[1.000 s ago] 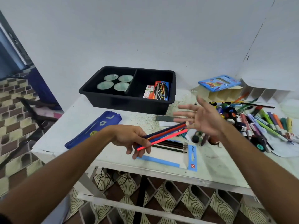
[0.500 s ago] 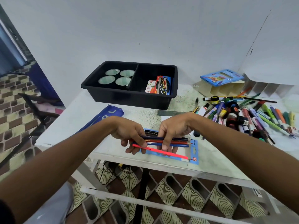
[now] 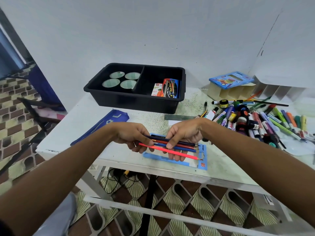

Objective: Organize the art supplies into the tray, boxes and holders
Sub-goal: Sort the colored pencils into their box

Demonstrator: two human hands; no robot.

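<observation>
Coloured pencils (image 3: pixel 172 145), a small bundle of dark blue, red and neon pink, lie level between both hands, held just above a blue card (image 3: pixel 202 163) at the near edge of the white worktop (image 3: pixel 76 132). Left hand (image 3: pixel 131 135) grips the bundle's blunt ends, fingers curled under and thumb on top. Right hand (image 3: pixel 184 135) holds the middle of the bundle, fingers wrapped over and under; the points stick out to the right. The pink pencil (image 3: pixel 170 151) slants away from the rest, nearer the viewer.

Black tray (image 3: pixel 136 103) sits at the back of the worktop, against the wall. Its left compartment holds four round lids (image 3: pixel 121 80); its right holds two small boxes (image 3: pixel 167 87). Blue pouch (image 3: pixel 104 125) lies left of the hands. A heap of markers (image 3: pixel 255 121) spreads over the right side. Behind it, a cardboard holder (image 3: pixel 230 92) carries a blue pack (image 3: pixel 231 80) on top. A grey ruler (image 3: pixel 179 117) lies between tray and hands.
</observation>
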